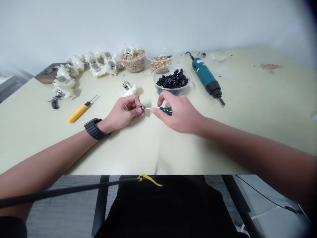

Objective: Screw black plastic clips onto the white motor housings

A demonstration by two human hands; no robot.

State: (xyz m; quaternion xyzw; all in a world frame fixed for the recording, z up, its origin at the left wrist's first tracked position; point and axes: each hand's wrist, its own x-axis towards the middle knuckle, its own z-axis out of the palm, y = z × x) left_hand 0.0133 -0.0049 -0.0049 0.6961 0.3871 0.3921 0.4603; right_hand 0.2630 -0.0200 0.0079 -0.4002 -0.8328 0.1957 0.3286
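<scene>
Near the table's middle, my left hand (125, 113) pinches a small black part (142, 107) between thumb and fingers. My right hand (179, 112) holds a screwdriver by its dark green handle (166, 110), fingers curled around it. The thin metal shaft (148, 108) points left, and its tip meets the small part. A white plastic piece with a metal fitting (128, 88) lies just beyond my left hand. Behind my right hand stands a clear bowl of black parts (172, 80).
Several white plastic assemblies (95, 64) line the back left. Two tubs (133, 61) (160, 63) hold small pieces. A yellow-handled screwdriver (79, 113) lies left, beside a black-handled item (55, 103). A teal power tool (206, 77) lies right. A black cable (74, 190) crosses the front.
</scene>
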